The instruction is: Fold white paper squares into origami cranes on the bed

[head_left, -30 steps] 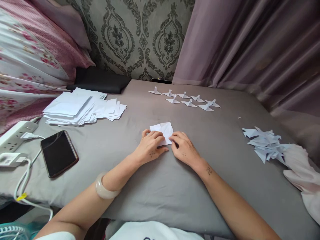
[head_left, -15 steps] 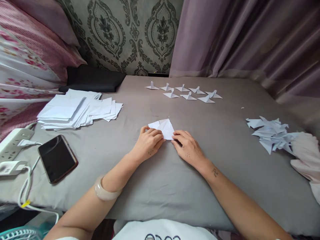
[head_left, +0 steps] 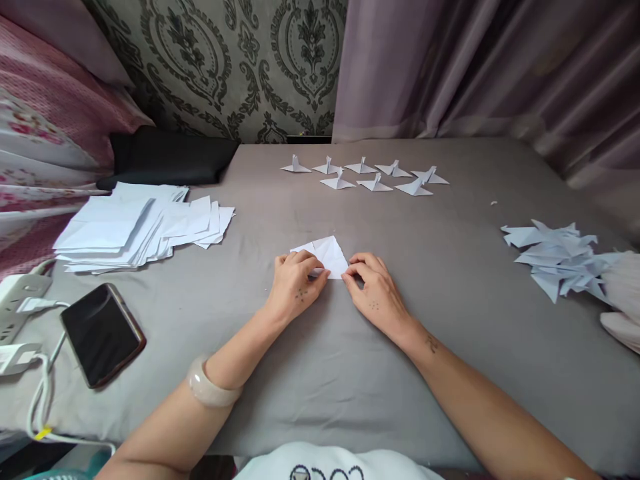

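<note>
A small white sheet of folded paper [head_left: 329, 252] lies on the grey cloth in front of me, with crease lines across it. My left hand [head_left: 300, 277] is closed at its left and lower edge, thumb and fingers pinching the paper. At its lower right corner, my right hand [head_left: 373, 283] pinches the edge between thumb and forefinger. The left fingers cover part of the paper's left side. Beyond it stand several folded paper cranes [head_left: 363, 167] in two rows.
On the left are a stack of white paper sheets [head_left: 110, 227], a phone [head_left: 103, 335] and a white power strip [head_left: 20, 300] with cables. A pile of flat folded paper pieces [head_left: 560, 257] lies at the right beside a pale cloth [head_left: 623, 293]. A black folded item [head_left: 170, 157] sits at the back left.
The camera view has shifted slightly. My left fingers have drawn together into a tighter pinch at the paper's lower edge; my right hand stays at the right corner.
</note>
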Tool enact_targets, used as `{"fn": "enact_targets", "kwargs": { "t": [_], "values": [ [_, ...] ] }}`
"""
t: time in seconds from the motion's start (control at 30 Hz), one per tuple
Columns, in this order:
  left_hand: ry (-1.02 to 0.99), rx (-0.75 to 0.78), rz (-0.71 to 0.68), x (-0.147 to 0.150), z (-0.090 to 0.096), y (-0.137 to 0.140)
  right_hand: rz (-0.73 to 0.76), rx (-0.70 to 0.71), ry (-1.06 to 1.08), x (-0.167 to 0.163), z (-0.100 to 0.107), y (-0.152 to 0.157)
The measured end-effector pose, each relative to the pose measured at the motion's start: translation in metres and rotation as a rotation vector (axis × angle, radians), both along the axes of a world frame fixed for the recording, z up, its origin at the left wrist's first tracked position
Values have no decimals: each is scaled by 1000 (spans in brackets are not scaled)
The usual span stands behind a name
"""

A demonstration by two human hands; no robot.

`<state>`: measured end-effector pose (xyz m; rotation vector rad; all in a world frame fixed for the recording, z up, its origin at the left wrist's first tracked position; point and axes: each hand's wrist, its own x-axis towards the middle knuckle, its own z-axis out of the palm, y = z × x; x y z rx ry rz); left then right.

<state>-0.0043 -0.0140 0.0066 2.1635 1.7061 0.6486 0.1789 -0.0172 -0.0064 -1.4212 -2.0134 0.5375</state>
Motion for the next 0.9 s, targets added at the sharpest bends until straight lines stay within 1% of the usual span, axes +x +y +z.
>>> {"fn": "enact_targets", "kwargs": {
  "t": [0.17, 0.3, 0.47, 0.57, 0.67, 0.73, 0.8, 0.9],
  "values": [
    [3, -33, 9, 1, 1, 3, -10, -9, -18, -2, 0, 0],
    [25, -53, 3, 0, 1, 5, 17, -17, -9, 1, -1, 2],
    [20, -65, -16, -2, 0, 6, 49, -91, 73, 11, 2, 5],
    [17, -55, -31, -2, -1, 6, 91, -42, 75, 11, 4, 2],
    [24, -33, -32, -1, -3, 6, 188, 50, 23, 4, 7, -6],
    [18, -29, -33, -2, -3, 6, 238, 62, -47, -2, 9, -12],
    [-17, -46, -42, -5, -2, 6, 248, 53, -119, -6, 11, -17],
    [-98, -120, -82, -14, 0, 6, 242, 45, -176, -7, 12, -20]
  ]
}}
